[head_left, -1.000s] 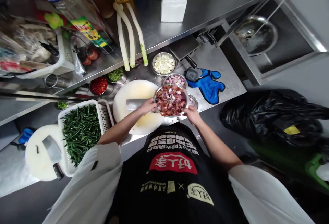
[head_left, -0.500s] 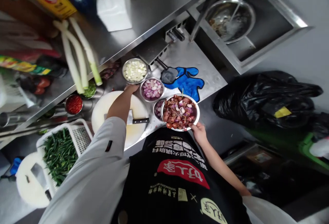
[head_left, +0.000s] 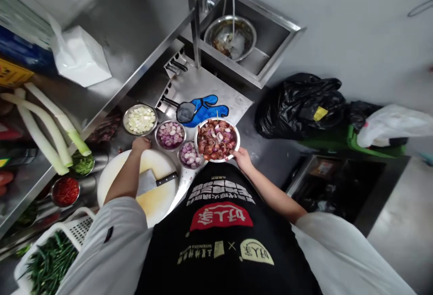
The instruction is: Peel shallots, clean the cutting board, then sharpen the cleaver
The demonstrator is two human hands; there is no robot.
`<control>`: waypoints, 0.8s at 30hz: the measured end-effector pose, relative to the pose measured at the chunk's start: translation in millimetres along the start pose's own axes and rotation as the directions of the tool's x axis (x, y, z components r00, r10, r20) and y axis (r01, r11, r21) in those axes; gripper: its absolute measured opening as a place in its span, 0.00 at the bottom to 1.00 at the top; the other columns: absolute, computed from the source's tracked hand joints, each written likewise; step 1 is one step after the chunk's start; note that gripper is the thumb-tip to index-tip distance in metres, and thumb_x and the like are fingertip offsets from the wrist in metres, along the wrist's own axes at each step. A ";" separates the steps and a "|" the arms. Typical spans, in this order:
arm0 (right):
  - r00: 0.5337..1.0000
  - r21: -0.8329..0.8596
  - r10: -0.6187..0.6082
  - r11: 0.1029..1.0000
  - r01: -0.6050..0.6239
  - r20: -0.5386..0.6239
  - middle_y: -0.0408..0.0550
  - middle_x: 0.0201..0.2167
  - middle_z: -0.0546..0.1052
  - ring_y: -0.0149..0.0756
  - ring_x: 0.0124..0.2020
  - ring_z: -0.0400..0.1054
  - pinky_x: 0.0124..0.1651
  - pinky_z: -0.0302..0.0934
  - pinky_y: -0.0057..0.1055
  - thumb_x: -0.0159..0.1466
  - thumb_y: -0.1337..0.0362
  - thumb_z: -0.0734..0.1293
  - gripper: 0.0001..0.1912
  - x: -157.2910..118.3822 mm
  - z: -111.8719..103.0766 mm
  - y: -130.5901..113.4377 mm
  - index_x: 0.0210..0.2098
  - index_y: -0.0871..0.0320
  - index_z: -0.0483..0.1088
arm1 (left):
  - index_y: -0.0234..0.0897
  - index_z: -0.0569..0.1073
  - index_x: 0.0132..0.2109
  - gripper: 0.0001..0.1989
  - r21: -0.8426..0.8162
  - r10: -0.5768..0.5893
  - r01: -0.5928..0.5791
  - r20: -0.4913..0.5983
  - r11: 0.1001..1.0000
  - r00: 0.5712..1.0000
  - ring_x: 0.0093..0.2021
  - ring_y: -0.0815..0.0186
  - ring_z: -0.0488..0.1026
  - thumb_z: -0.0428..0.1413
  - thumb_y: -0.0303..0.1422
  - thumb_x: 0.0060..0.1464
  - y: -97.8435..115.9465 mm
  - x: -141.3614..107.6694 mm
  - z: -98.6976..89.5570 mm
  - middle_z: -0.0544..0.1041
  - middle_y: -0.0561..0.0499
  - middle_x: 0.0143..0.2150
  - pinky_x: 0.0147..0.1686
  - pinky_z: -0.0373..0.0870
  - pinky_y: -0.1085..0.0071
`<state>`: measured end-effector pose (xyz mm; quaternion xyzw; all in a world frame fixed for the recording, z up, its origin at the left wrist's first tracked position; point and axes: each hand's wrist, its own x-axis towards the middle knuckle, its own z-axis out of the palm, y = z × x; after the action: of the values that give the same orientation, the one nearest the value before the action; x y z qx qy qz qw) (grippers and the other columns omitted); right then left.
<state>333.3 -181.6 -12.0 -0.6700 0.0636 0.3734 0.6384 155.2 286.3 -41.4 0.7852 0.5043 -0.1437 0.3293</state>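
My right hand (head_left: pixel 242 159) grips the rim of a metal bowl (head_left: pixel 237 138), full of reddish-brown skins and shallots, close in front of my apron. My left hand (head_left: pixel 141 144) is closed, with nothing showing in it, at the far edge of the round cutting board (head_left: pixel 111 175). Just beyond it stands a bowl of white diced pieces (head_left: pixel 140 120). Two bowls of peeled shallots (head_left: pixel 170 135) sit between my hands, the nearer one partly behind the held bowl. A cleaver (head_left: pixel 157 181) lies flat on the board.
Blue gloves (head_left: pixel 208 111) lie on the metal counter (head_left: pixel 233 101). Water runs into a basin (head_left: pixel 230 38) in the sink. Leeks (head_left: pixel 50 128) lie on a raised shelf, above chopped red peppers (head_left: pixel 66 191). A white basket (head_left: pixel 79 232) holds green chillies. Black bags (head_left: pixel 301 105) are at the right.
The view has swung to the right, so most things appear farther left. My right hand still holds the bowl, and my left hand remains by the white diced pieces.
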 end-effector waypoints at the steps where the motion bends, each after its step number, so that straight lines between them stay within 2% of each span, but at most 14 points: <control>1: 1.000 0.027 0.000 1.000 0.000 -0.007 0.43 0.22 0.79 0.39 0.25 0.70 0.38 0.70 0.38 0.46 0.51 0.76 0.15 -1.0 0.5 0.4 0.25 0.53 0.73 | 0.40 0.69 0.24 0.10 0.049 -0.015 0.017 -0.032 0.999 0.999 0.36 0.50 0.81 0.62 0.30 0.48 -3.9 -10.8 -2.5 0.72 0.48 0.19 0.46 0.76 0.59; 3: 1.000 0.075 0.009 0.997 -0.007 -0.024 0.44 0.23 0.80 0.40 0.26 0.72 0.38 0.72 0.38 0.45 0.53 0.76 0.14 -3.0 -0.2 2.1 0.25 0.53 0.73 | 0.41 0.71 0.26 0.09 0.123 0.016 -0.005 -0.087 0.992 0.996 0.39 0.51 0.81 0.61 0.31 0.52 -5.0 -37.3 -4.7 0.76 0.47 0.23 0.48 0.75 0.61; 5: 0.998 0.106 0.020 0.994 -0.015 -0.051 0.45 0.24 0.81 0.40 0.26 0.73 0.37 0.72 0.38 0.45 0.54 0.75 0.13 -5.4 -2.6 4.0 0.25 0.54 0.73 | 0.42 0.74 0.30 0.07 0.138 0.124 -0.112 -0.080 0.984 0.989 0.40 0.52 0.82 0.60 0.34 0.56 8.7 -69.4 -1.7 0.81 0.47 0.28 0.49 0.75 0.62; 7: 0.996 0.131 0.028 0.991 -0.017 -0.082 0.46 0.24 0.81 0.41 0.26 0.74 0.37 0.72 0.37 0.45 0.56 0.75 0.12 -8.4 -5.9 5.4 0.24 0.54 0.73 | 0.43 0.78 0.35 0.05 0.092 0.298 -0.293 -0.038 0.952 0.954 0.42 0.52 0.82 0.60 0.35 0.59 41.3 -103.8 7.7 0.85 0.47 0.35 0.50 0.76 0.62; 8: 0.995 0.141 0.030 0.990 -0.017 -0.092 0.46 0.24 0.81 0.41 0.26 0.75 0.37 0.73 0.37 0.45 0.57 0.75 0.11 -10.1 -8.0 5.9 0.25 0.55 0.74 | 0.44 0.79 0.37 0.05 0.064 0.408 -0.405 -0.028 0.912 0.913 0.44 0.52 0.82 0.60 0.36 0.60 64.5 -120.3 15.0 0.86 0.47 0.38 0.51 0.77 0.61; 9: 0.995 0.149 0.034 0.989 -0.020 -0.096 0.46 0.24 0.82 0.41 0.27 0.75 0.36 0.73 0.36 0.45 0.57 0.74 0.10 -11.9 -10.6 6.1 0.25 0.55 0.75 | 0.45 0.81 0.39 0.06 0.045 0.522 -0.520 -0.027 0.853 0.853 0.46 0.52 0.82 0.59 0.37 0.62 91.5 -135.8 23.8 0.86 0.47 0.42 0.53 0.77 0.60; 11: 0.994 0.173 0.046 0.985 -0.028 -0.101 0.44 0.24 0.81 0.40 0.26 0.75 0.36 0.73 0.35 0.46 0.58 0.74 0.09 -14.8 -18.4 5.6 0.26 0.55 0.76 | 0.46 0.83 0.42 0.09 0.035 0.725 -0.725 0.002 0.688 0.689 0.51 0.51 0.81 0.57 0.37 0.66 152.6 -163.1 46.2 0.86 0.45 0.47 0.57 0.76 0.59; 13: 0.992 0.212 0.049 0.977 -0.023 -0.119 0.43 0.24 0.82 0.39 0.27 0.76 0.37 0.73 0.34 0.47 0.58 0.74 0.09 -15.2 -31.8 3.7 0.26 0.55 0.76 | 0.46 0.84 0.44 0.12 0.043 0.853 -0.859 0.099 0.510 0.512 0.53 0.52 0.80 0.54 0.36 0.69 216.1 -184.6 73.9 0.85 0.44 0.48 0.59 0.75 0.59; 14: 0.989 0.233 0.048 0.972 -0.015 -0.137 0.43 0.25 0.82 0.39 0.27 0.76 0.37 0.74 0.34 0.48 0.58 0.74 0.09 -14.1 -41.3 2.1 0.27 0.55 0.76 | 0.46 0.85 0.44 0.14 0.056 0.885 -0.899 0.161 0.433 0.437 0.53 0.53 0.80 0.53 0.35 0.69 246.5 -193.0 89.1 0.84 0.43 0.49 0.58 0.76 0.59; 16: 0.982 0.273 0.046 0.962 0.006 -0.184 0.42 0.25 0.82 0.39 0.28 0.77 0.37 0.73 0.33 0.49 0.59 0.74 0.08 -9.2 -67.1 -2.0 0.27 0.55 0.77 | 0.46 0.86 0.45 0.15 0.117 0.904 -0.942 0.268 0.313 0.334 0.53 0.52 0.80 0.53 0.36 0.69 302.7 -204.7 121.2 0.83 0.42 0.50 0.55 0.77 0.58; 18: 0.973 0.310 0.049 0.951 0.024 -0.226 0.43 0.24 0.81 0.40 0.28 0.77 0.35 0.72 0.33 0.48 0.61 0.74 0.07 -1.2 -102.0 -7.1 0.27 0.55 0.77 | 0.45 0.88 0.44 0.16 0.196 0.899 -0.955 0.339 0.222 0.278 0.52 0.50 0.80 0.54 0.37 0.70 353.4 -210.4 154.3 0.82 0.39 0.51 0.52 0.77 0.57; 21: 0.963 0.360 0.028 0.930 0.073 -0.267 0.44 0.24 0.81 0.40 0.27 0.76 0.35 0.72 0.33 0.48 0.62 0.73 0.07 13.8 -169.0 -16.6 0.26 0.56 0.77 | 0.45 0.89 0.46 0.18 0.237 0.879 -0.965 0.427 0.117 0.211 0.51 0.49 0.81 0.52 0.36 0.71 426.6 -213.9 204.5 0.83 0.37 0.50 0.50 0.78 0.55; 24: 0.951 0.390 0.002 0.912 0.125 -0.311 0.43 0.25 0.82 0.40 0.27 0.76 0.35 0.72 0.33 0.47 0.60 0.73 0.09 27.6 -246.7 -30.9 0.27 0.56 0.78 | 0.47 0.88 0.53 0.20 0.156 0.867 -0.987 0.484 0.048 0.119 0.54 0.50 0.82 0.52 0.30 0.68 504.6 -221.9 254.1 0.85 0.42 0.53 0.54 0.79 0.56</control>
<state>473.7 -388.1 -26.3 -0.5744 0.2156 0.2239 0.7572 529.8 -175.2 81.8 0.9439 -0.2279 -0.1063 0.2140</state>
